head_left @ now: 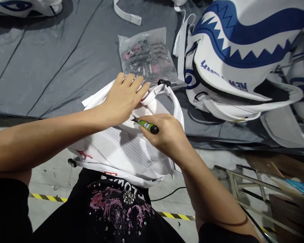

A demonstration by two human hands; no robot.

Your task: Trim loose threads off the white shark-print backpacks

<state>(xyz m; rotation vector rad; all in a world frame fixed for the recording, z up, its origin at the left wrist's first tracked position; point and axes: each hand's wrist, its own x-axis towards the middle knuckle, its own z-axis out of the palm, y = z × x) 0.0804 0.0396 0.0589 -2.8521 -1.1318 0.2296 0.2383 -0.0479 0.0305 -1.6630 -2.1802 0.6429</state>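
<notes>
White fabric filled the middle of the head view: a bag [139, 145] lay partly on the table and partly over its near edge, against the wearer's black clothing [73, 209]. The left hand [124, 98] lay across its upper part, fingers stretched forward and slightly apart; its thumb was hidden, so I could not tell whether it pinched anything. The right hand [167, 131] was clamped around a green-handled tool [149, 126], whose dark tip pointed at the fabric just beside the left hand. Work there seemed under way: straps and mesh panel looked attached, but whether anything had been cut, or how much remained, could not be told.

Grey cloth covered the table [53, 60]. A printed plastic pouch [145, 50] lay just beyond the bag, and a white backpack [243, 50] with blue trim stood to the right. A pale strap [128, 15] and another bag [25, 8] lay farther back. Below, yellow-and-black tape [50, 197] crossed the pale floor [43, 175], with a black cable [169, 194] and, at right, a metal frame [231, 182].
</notes>
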